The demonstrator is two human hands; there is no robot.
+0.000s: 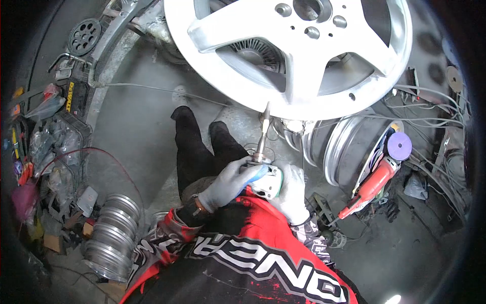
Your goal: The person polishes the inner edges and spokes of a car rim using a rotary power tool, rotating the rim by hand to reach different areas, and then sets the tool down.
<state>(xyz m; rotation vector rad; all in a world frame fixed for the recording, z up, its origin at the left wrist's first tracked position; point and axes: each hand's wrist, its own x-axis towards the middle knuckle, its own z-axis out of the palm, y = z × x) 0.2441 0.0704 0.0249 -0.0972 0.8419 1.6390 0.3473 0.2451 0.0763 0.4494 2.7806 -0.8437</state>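
Note:
A large silver alloy wheel [307, 76] with broad spokes stands in front of me, its face towards me. Held close to my chest is a grinder [267, 182] with a white and green body and a long metal spindle. My left hand [230, 185], in a grey glove, is closed around its left side near the spindle's base. On the other side, my right hand [291, 190] in a pale glove is closed on the body. The spindle's tip overlaps the wheel's lower rim; whether it touches, I cannot tell.
A red polisher [373, 182] with a purple pad [399, 146] lies at right beside more wheel rims [349, 144]. Cables [430, 121] run along the right. At left are a stack of rims [112, 235], cluttered crates [61, 142] and a thin red hose [114, 157].

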